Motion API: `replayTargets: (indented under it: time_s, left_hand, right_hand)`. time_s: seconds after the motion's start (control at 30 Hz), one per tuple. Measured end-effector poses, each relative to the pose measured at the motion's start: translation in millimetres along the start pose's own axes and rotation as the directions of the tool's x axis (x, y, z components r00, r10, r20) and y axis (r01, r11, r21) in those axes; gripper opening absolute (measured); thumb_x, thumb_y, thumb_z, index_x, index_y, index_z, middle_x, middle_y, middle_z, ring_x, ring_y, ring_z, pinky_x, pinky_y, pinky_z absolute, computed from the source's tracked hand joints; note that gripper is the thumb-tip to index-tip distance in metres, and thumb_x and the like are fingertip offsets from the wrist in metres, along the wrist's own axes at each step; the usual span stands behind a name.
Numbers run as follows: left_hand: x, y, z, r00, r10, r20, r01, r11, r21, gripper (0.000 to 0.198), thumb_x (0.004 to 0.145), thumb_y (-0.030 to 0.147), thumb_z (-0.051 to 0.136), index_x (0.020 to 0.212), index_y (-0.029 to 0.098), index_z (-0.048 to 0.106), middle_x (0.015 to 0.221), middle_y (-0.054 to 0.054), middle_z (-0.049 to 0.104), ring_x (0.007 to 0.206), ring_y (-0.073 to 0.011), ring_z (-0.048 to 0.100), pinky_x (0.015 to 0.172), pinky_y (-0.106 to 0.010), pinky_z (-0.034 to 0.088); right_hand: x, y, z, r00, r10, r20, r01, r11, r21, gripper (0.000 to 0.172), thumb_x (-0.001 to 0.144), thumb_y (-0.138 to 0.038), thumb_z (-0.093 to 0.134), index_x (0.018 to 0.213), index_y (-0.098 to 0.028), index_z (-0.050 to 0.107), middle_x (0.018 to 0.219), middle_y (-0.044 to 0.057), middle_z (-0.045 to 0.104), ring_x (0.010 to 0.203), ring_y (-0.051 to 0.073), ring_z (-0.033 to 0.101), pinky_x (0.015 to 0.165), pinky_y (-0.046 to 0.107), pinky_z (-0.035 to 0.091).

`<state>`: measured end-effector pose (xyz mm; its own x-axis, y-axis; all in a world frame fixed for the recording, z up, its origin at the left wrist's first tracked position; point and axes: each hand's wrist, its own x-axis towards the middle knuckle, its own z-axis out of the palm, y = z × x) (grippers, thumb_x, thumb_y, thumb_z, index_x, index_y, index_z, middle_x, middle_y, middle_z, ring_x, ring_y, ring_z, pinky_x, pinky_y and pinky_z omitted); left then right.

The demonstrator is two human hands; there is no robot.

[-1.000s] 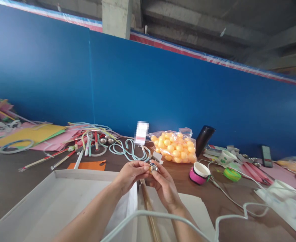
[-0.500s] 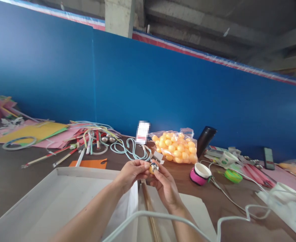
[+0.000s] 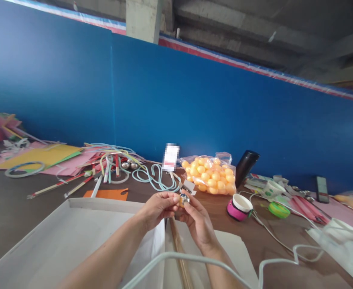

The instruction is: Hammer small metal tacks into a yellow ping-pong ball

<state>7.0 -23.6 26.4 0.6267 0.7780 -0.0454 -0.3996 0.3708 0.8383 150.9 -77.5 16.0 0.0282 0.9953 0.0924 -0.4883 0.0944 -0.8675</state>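
Note:
A small shiny silver ball (image 3: 185,198) with a golden-orange patch is pinched at the centre. My left hand (image 3: 161,205) grips its left side between thumb and fingertips. From the right, my right hand (image 3: 198,220) holds the same ball with thumb and fingers. Below both hands are a white tray (image 3: 104,203) and a wooden stick (image 3: 178,249) lying over pale sheets. Just behind the fingertips sits a small open white box (image 3: 189,187).
A bag of orange balls (image 3: 211,176), a black cylinder (image 3: 247,166) and a pink-banded tape roll (image 3: 239,207) stand to the right. Blue tubing (image 3: 152,179) lies behind. A pale cable (image 3: 194,257) crosses in front of my forearms. Papers and sticks lie left.

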Motion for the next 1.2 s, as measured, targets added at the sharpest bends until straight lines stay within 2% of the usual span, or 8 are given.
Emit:
replayTargets:
  time_s: [0.23, 0.63, 0.97, 1.2]
  left_hand:
    - [0.9, -1.0, -1.2, 1.0, 0.006, 0.004, -0.006, 1.0, -0.015, 0.018, 0.07, 0.026, 0.069, 0.074, 0.011, 0.06, 0.061, 0.0, 0.052, 0.052, -0.0036, 0.049, 0.053, -0.015, 0.043]
    - [0.4, 0.2, 1.2, 1.0, 0.019, -0.021, -0.02, 0.999, -0.025, 0.021, 0.066, 0.025, 0.071, 0.066, 0.012, 0.056, 0.061, 0.0, 0.055, 0.051, -0.004, 0.05, 0.053, -0.015, 0.045]
    - [-0.8, 3.1, 3.7, 1.0, 0.027, -0.011, -0.027, 0.999, -0.033, 0.019, 0.064, 0.022, 0.072, 0.064, 0.011, 0.056, 0.062, 0.0, 0.054, 0.052, -0.0044, 0.051, 0.055, -0.016, 0.045]
    - [-1.9, 3.6, 3.9, 1.0, 0.029, -0.007, -0.029, 0.999, -0.022, 0.02, 0.064, 0.023, 0.073, 0.064, 0.012, 0.056, 0.062, 0.0, 0.056, 0.051, -0.0048, 0.051, 0.055, -0.017, 0.045]
  right_hand:
    - [-0.9, -1.6, 2.8, 0.999, -0.009, -0.037, 0.008, 1.0, -0.029, 0.045, 0.074, -0.028, 0.068, 0.117, -0.024, 0.057, 0.104, 0.006, 0.066, 0.081, 0.018, 0.062, 0.055, 0.024, 0.047]
    - [-1.1, -1.0, -0.3, 1.0, -0.02, -0.016, 0.018, 0.993, -0.121, 0.044, 0.078, -0.027, 0.064, 0.12, -0.023, 0.054, 0.106, 0.006, 0.065, 0.079, 0.019, 0.061, 0.059, 0.028, 0.047]
    - [-1.5, -2.7, 0.1, 1.0, -0.018, -0.004, 0.018, 0.996, -0.086, 0.042, 0.077, -0.026, 0.064, 0.118, -0.024, 0.056, 0.106, 0.005, 0.065, 0.079, 0.018, 0.061, 0.058, 0.027, 0.046]
    - [-3.0, -3.1, 1.6, 0.999, -0.036, -0.029, 0.032, 0.991, -0.128, 0.045, 0.077, -0.028, 0.065, 0.12, -0.024, 0.055, 0.106, 0.006, 0.064, 0.08, 0.019, 0.06, 0.057, 0.028, 0.046]
